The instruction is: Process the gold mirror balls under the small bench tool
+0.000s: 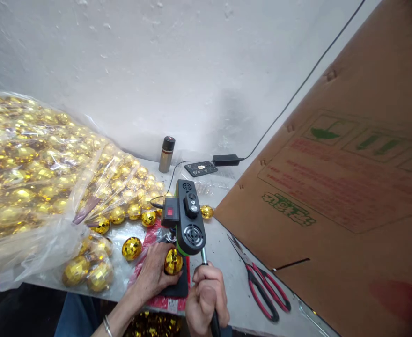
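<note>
My left hand [153, 269] is closed around a gold mirrored ball [173, 261], low in front of a black device. That device [191, 217] has two round grilles, a green edge and a small box with a red switch [170, 212] at its left side. Below it lie a black base [178, 288] and red plastic film [150, 231]. My right hand [208, 297] is wrapped around a lever [215, 323] with a black grip; its metal rod runs up behind the device, and where it ends is hidden. Another gold ball [132, 248] rests just left of my left hand.
A clear bag of gold balls [33, 168] fills the left side. Red-handled scissors [262, 285] lie at right beside a large cardboard box [332, 196]. Behind stand a bottle [166, 155], a dark phone-like slab [201, 168] and a black power adapter [226, 160] with its cable.
</note>
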`<act>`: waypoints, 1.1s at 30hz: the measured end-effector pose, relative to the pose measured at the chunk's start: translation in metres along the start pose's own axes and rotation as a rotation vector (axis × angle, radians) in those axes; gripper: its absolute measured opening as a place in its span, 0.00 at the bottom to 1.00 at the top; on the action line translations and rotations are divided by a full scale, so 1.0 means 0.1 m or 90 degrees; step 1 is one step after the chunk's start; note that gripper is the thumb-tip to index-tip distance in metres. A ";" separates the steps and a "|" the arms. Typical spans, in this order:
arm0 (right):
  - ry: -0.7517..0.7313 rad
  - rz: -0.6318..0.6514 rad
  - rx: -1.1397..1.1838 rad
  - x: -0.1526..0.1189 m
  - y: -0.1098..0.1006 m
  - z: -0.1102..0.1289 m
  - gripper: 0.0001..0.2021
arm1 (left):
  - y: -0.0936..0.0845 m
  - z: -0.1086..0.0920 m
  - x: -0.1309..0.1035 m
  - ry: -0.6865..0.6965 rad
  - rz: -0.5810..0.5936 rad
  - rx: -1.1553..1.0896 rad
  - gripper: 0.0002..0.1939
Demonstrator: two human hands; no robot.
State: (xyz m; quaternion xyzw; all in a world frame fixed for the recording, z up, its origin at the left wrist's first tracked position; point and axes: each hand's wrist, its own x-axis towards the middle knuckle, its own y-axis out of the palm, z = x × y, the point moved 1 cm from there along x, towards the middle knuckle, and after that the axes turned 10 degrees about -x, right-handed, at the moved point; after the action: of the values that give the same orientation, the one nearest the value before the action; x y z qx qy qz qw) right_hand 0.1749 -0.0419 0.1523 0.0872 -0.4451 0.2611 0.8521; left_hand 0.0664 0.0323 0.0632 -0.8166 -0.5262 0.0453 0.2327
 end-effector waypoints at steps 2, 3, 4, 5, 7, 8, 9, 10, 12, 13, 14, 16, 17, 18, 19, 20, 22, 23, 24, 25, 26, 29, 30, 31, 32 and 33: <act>-0.009 -0.002 -0.003 0.03 0.01 0.01 0.20 | 0.00 0.01 0.00 0.001 -0.002 -0.003 0.25; -0.016 -0.003 -0.001 0.05 0.01 0.01 0.20 | 0.00 0.01 0.00 0.000 -0.003 -0.003 0.24; -0.022 -0.007 0.002 0.06 0.02 0.02 0.21 | 0.01 0.01 0.01 -0.001 -0.002 -0.004 0.24; -0.024 -0.010 0.005 0.08 0.02 0.03 0.21 | 0.01 0.01 0.01 -0.001 -0.001 -0.003 0.25; -0.023 -0.019 0.006 0.08 0.01 0.04 0.21 | 0.01 0.01 0.01 -0.001 0.000 -0.001 0.24; -0.026 -0.018 0.001 0.07 0.01 0.04 0.21 | 0.01 0.01 0.01 -0.001 0.001 0.000 0.25; -0.034 -0.005 -0.010 0.04 0.00 0.03 0.21 | 0.01 0.01 0.01 -0.003 0.000 -0.001 0.25; -0.047 0.010 -0.023 0.01 0.00 0.01 0.21 | 0.01 0.02 0.01 -0.005 -0.001 -0.003 0.25; -0.069 0.033 -0.044 -0.07 -0.01 -0.06 0.21 | 0.02 0.02 0.01 -0.012 -0.003 -0.008 0.25; -0.074 0.033 -0.051 -0.12 0.00 -0.10 0.20 | 0.02 0.03 0.00 -0.017 -0.003 -0.008 0.25; -0.078 0.026 -0.056 -0.17 0.00 -0.15 0.20 | 0.02 0.03 0.00 -0.019 -0.003 -0.006 0.24; -0.094 0.009 -0.062 -0.24 0.01 -0.26 0.20 | 0.03 0.03 0.00 -0.020 -0.006 0.001 0.23; -0.113 0.015 -0.067 -0.26 0.02 -0.30 0.19 | 0.02 0.03 0.00 -0.019 -0.007 0.004 0.23; -0.136 0.028 -0.072 -0.27 0.01 -0.33 0.19 | 0.02 0.02 0.00 -0.018 -0.008 0.006 0.23; -0.157 0.046 -0.075 -0.26 0.00 -0.34 0.19 | 0.01 0.01 0.01 -0.017 -0.008 0.006 0.24; -0.171 0.060 -0.071 -0.22 -0.01 -0.32 0.19 | 0.00 0.00 0.02 -0.016 -0.009 0.007 0.24; -0.139 0.077 -0.055 -0.10 -0.06 -0.21 0.19 | -0.02 -0.03 0.03 -0.013 -0.008 0.009 0.25; -0.099 0.075 -0.036 -0.01 -0.09 -0.12 0.19 | -0.03 -0.05 0.04 -0.010 -0.008 0.012 0.24; -0.027 0.078 -0.022 0.09 -0.12 -0.03 0.19 | -0.04 -0.05 0.03 -0.007 -0.009 0.015 0.24; 0.017 0.107 0.000 0.20 -0.14 0.07 0.19 | -0.04 -0.05 0.02 -0.003 -0.009 0.019 0.23; 0.052 0.103 0.019 0.32 -0.17 0.17 0.18 | -0.04 -0.04 -0.01 0.002 -0.007 0.021 0.24; 0.104 0.145 0.032 0.58 -0.19 0.39 0.17 | -0.05 0.04 -0.19 0.041 0.007 0.038 0.32; 0.102 0.139 0.036 0.62 -0.18 0.42 0.18 | -0.07 0.07 -0.28 0.069 0.007 0.055 0.36; 0.095 0.125 0.042 0.63 -0.17 0.43 0.18 | -0.10 0.10 -0.37 0.103 0.004 0.078 0.40; 0.085 0.110 0.047 0.62 -0.16 0.43 0.19 | -0.15 0.12 -0.45 0.141 -0.005 0.107 0.42; 0.076 0.098 0.049 0.59 -0.14 0.42 0.19 | -0.22 0.14 -0.52 0.174 -0.027 0.141 0.42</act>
State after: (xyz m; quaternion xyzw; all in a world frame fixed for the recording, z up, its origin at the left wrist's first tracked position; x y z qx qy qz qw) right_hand 0.1802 -0.0484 0.2256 0.0700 -0.3886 0.3473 0.8506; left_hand 0.0202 -0.0016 0.0511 -0.7733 -0.4982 -0.0135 0.3920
